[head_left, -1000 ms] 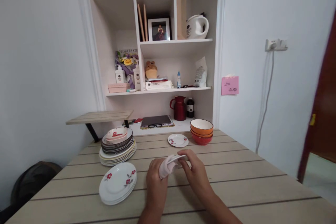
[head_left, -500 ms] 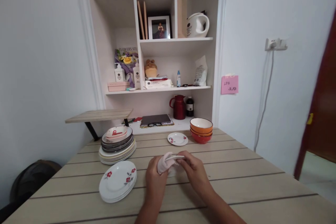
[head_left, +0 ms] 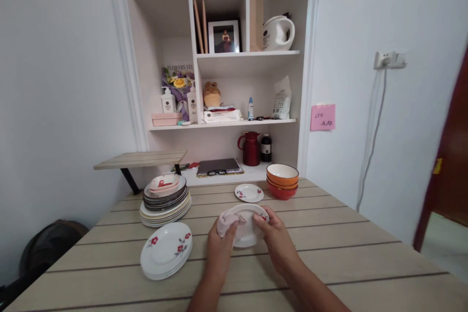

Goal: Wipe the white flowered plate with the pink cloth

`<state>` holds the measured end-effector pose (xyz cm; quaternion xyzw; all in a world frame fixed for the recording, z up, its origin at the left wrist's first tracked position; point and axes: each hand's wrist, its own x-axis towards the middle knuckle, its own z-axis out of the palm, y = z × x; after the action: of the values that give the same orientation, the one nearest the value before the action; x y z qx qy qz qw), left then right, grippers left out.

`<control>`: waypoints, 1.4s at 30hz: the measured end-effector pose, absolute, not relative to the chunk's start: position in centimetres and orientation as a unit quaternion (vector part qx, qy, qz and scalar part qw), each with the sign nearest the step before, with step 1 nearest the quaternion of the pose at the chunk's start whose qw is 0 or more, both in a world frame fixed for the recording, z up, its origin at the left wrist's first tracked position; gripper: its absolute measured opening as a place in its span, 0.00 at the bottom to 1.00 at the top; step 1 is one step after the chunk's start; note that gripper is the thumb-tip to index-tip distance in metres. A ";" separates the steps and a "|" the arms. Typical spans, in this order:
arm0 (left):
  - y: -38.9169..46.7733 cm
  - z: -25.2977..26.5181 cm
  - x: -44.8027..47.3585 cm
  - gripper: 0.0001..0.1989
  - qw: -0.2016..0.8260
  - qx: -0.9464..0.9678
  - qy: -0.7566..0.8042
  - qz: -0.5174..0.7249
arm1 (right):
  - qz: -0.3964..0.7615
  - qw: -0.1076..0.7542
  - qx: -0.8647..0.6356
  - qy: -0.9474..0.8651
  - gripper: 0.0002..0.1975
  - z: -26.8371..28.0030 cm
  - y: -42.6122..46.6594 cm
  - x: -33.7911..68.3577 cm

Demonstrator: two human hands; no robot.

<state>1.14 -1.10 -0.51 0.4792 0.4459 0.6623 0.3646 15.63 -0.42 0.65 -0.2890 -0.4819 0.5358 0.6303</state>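
Note:
A small white plate [head_left: 248,239] with a red flower is held above the table, its face tilted up toward me. My right hand [head_left: 275,235] grips its right rim, thumb on top. On the left side my left hand [head_left: 222,240] is closed round a pale pink cloth [head_left: 227,224], which is folded over the plate's rim with the thumb pressing it. Just beyond them lies a matching small flowered plate [head_left: 249,193]. To the left sits a stack of larger flowered plates [head_left: 164,253].
Behind that stack stands a taller pile of plates [head_left: 166,214] topped by a pink-rimmed dish [head_left: 164,184]. Stacked orange and red bowls [head_left: 282,183] are at the back right. A small raised wooden shelf [head_left: 141,159], a red jug [head_left: 251,148] and a laptop [head_left: 218,166] lie further back.
The plate has turned from edge-on to face up in my hands, so its front now shows. The view has shifted slightly; the stacks stay put.

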 end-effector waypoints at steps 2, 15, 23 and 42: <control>-1.3 -0.3 1.2 0.23 0.393 0.469 0.441 0.656 | 0.557 0.634 -0.288 -0.453 0.16 0.7 -0.4 15.5; -1.2 -0.9 1.1 0.14 0.288 0.516 0.460 0.662 | 0.411 0.641 -0.366 -0.535 0.11 0.8 -0.1 15.8; -1.6 -0.9 0.3 0.08 0.075 0.653 0.425 0.622 | 0.137 0.596 -0.388 -0.690 0.11 0.8 -0.5 16.4; -1.1 -1.6 -0.2 0.18 -0.096 0.738 0.438 0.505 | -0.062 0.407 -0.426 -0.806 0.14 1.3 -1.2 16.3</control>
<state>-0.18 -1.09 -1.65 0.7378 0.4380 0.5046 -0.0957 16.31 -1.22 1.28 -0.4255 -0.8059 -0.0620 0.4069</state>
